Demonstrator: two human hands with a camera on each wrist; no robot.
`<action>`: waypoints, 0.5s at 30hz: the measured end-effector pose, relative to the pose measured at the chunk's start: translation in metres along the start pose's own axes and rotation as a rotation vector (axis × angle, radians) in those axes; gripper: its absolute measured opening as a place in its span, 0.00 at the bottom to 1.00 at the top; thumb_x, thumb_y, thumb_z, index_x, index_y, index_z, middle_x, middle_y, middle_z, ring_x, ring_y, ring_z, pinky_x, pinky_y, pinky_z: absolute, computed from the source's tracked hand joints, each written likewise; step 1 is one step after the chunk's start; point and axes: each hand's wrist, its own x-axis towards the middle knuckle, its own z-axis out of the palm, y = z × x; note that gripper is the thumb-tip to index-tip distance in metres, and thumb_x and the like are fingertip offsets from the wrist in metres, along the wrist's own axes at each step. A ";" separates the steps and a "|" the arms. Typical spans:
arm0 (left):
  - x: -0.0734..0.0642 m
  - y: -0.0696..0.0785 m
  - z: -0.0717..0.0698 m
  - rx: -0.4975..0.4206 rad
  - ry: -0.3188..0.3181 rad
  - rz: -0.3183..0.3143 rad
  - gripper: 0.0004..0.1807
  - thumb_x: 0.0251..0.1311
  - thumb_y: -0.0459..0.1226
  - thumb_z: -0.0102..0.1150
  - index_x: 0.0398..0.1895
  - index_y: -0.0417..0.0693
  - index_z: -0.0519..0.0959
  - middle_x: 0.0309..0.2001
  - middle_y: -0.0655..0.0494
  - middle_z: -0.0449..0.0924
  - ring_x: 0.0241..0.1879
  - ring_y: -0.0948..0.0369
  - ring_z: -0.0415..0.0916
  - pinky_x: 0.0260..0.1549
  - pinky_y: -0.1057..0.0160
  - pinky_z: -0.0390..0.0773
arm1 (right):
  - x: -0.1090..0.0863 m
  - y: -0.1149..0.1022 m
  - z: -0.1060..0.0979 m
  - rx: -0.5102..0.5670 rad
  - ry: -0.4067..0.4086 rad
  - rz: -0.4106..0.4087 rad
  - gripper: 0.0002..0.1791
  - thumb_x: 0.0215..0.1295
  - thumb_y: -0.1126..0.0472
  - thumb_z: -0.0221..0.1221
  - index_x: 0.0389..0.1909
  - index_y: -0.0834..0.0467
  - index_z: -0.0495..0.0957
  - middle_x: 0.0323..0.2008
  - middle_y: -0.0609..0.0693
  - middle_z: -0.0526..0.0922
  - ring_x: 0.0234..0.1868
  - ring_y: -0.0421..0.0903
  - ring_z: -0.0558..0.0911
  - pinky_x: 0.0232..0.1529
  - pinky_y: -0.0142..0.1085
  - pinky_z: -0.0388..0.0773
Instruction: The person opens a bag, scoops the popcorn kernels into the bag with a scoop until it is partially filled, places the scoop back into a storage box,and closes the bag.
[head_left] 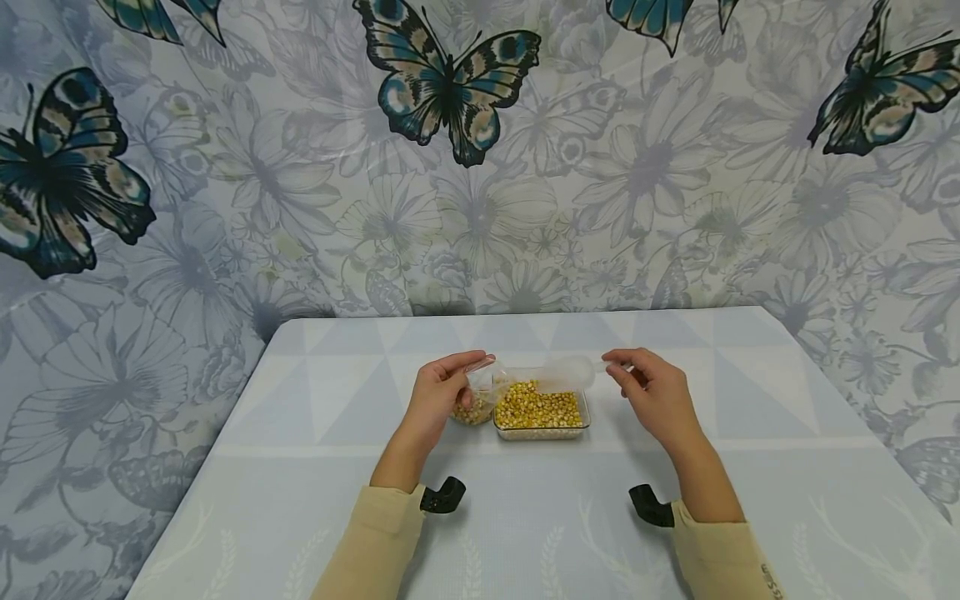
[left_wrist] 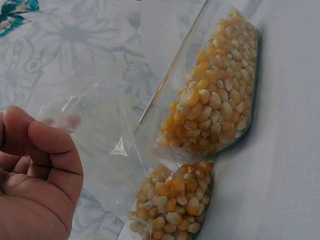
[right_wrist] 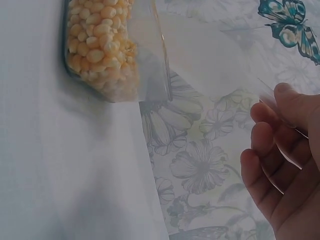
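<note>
My left hand pinches the upper edge of a clear plastic bag between curled fingers and thumb. Corn kernels fill the bag's bottom, which rests beside a clear rectangular container. Yellow corn kernels are heaped inside that container. Between thumb and fingers, my right hand holds the thin handle of a translucent white spoon. The spoon's broad bowl hangs over the container's far right part, blurred in the right wrist view. Whether kernels lie in the bowl, I cannot tell.
The light table bears a pattern of triangles. Its far edge lies close to a backdrop printed with flowers and butterflies. Near each sleeve cuff sits a black wrist mount, the left one and the right one.
</note>
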 end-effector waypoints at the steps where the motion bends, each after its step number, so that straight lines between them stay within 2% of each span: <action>1: 0.000 0.000 0.000 0.001 0.001 0.001 0.23 0.69 0.25 0.42 0.62 0.44 0.80 0.61 0.49 0.81 0.17 0.64 0.64 0.21 0.66 0.67 | 0.000 0.000 0.000 -0.007 -0.008 0.001 0.10 0.66 0.66 0.63 0.46 0.56 0.84 0.32 0.49 0.83 0.20 0.33 0.72 0.20 0.28 0.69; 8: -0.001 0.001 0.000 0.005 -0.004 0.012 0.23 0.69 0.25 0.41 0.63 0.41 0.78 0.61 0.46 0.80 0.17 0.65 0.64 0.20 0.67 0.67 | -0.001 0.002 0.001 -0.083 -0.045 0.008 0.08 0.67 0.63 0.63 0.46 0.54 0.84 0.32 0.47 0.83 0.20 0.33 0.71 0.19 0.30 0.69; 15: -0.002 0.002 0.000 -0.011 0.002 0.001 0.23 0.69 0.26 0.42 0.62 0.43 0.79 0.62 0.48 0.80 0.16 0.65 0.64 0.21 0.67 0.68 | -0.001 0.004 0.002 -0.112 -0.069 0.003 0.09 0.66 0.62 0.64 0.46 0.54 0.84 0.32 0.47 0.84 0.20 0.33 0.71 0.20 0.30 0.70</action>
